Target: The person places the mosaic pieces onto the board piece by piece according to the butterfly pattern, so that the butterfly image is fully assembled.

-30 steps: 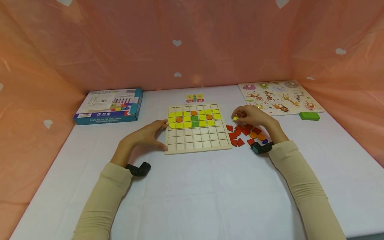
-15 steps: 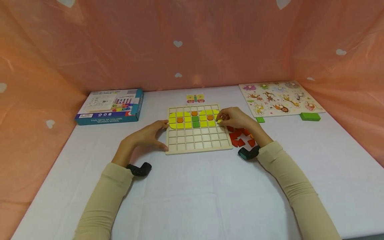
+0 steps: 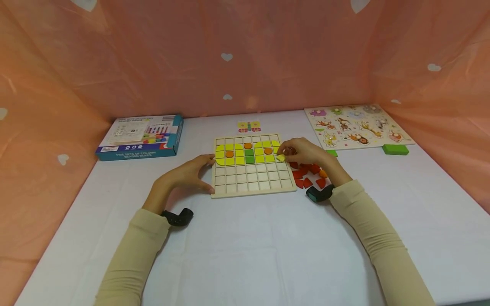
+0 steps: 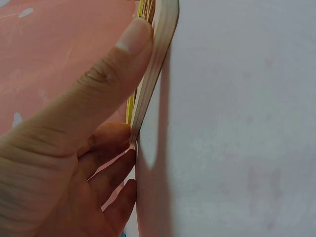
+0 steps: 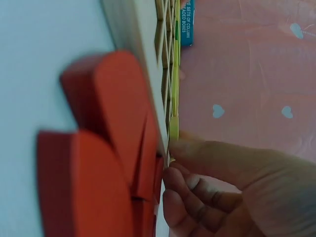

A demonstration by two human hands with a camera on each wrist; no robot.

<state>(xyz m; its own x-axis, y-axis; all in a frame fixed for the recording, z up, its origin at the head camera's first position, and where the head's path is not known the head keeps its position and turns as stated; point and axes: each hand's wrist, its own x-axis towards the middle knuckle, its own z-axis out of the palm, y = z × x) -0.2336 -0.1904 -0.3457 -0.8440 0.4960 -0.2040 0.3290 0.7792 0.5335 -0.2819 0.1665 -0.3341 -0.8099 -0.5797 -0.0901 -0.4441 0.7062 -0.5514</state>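
A wooden grid board lies on the table, its upper rows filled with yellow tiles, several orange round ones and two green squares. My left hand rests at the board's left side, thumb and fingertips spread along the edge; in the left wrist view the thumb presses that edge. With thumb and fingers my right hand pinches a small yellow tile at the board's right edge, beside the filled row. The right wrist view shows the tile at the thumb tip.
Loose red pieces and an orange one lie right of the board, partly under my right hand. A small pattern card sits behind it. A boxed set is back left; an animal puzzle and green block are back right.
My right hand has carried the yellow tile leftward from beside the loose pieces to the board's right edge, where it now tilts it. The left hand has stayed in place.
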